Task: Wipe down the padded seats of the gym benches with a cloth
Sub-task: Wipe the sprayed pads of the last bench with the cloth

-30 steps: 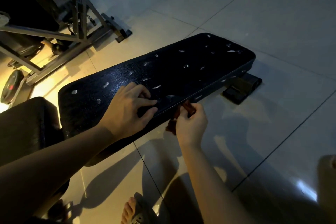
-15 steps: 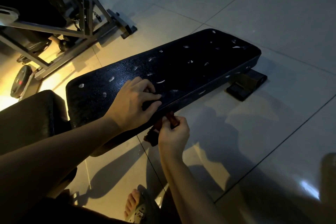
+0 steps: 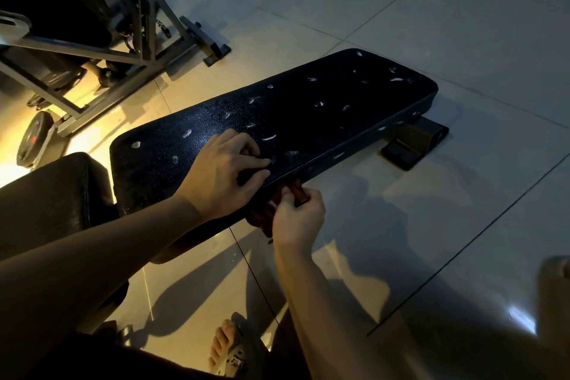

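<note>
Bench [image 3: 308,120], black and padded, lies low on the tiled floor [image 3: 431,25], running from near left to far right, its top flecked with pale worn spots. The left hand [image 3: 222,176] rests on the pad close to the near edge, fingers curled down against the surface. Something dark sits under the fingertips, but the dim light does not let me tell whether they hold anything or it is only shadow.

Just near of that edge and slightly lower, the right hand [image 3: 297,219] grips a reddish-brown bunched cloth [image 3: 262,216], with thumb and fingers closed round it. The cloth is pressed up to the side of the pad, and part of it is tucked under the edge and hidden.

A second dark pad [image 3: 52,203] butts against the bench's left end. Beyond it, at far left, stands a grey steel machine frame [image 3: 92,49] with a weight plate [image 3: 35,139] by its base in yellow light. The bench's foot [image 3: 413,142] sticks out on the floor at the far right end. A sandalled foot [image 3: 234,345] stands on the tiles at the near edge, between the two forearms. The arms cast shadows on the floor beneath the bench.
</note>
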